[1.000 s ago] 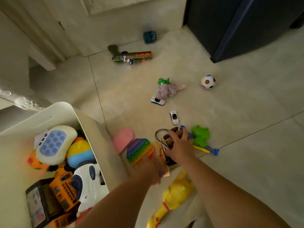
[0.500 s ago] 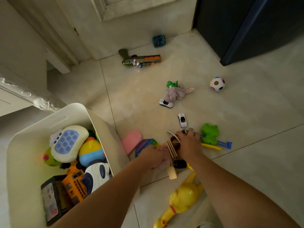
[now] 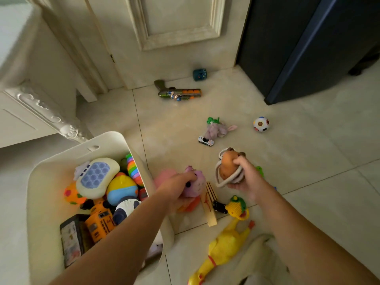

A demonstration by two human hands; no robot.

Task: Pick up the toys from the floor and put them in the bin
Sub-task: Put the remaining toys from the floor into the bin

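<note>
Left hand [image 3: 175,189] grips a pink plush toy [image 3: 196,185] just beside the right wall of the white bin [image 3: 107,138]. Right hand [image 3: 245,176] grips a brown toy [image 3: 227,166] ringed with grey loops. The red mark on the wooden strip [image 3: 210,204] between them is unreadable

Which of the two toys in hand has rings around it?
The brown toy in the right hand: pale rings loop around it. The purple plush toy in the left hand has none.
</note>
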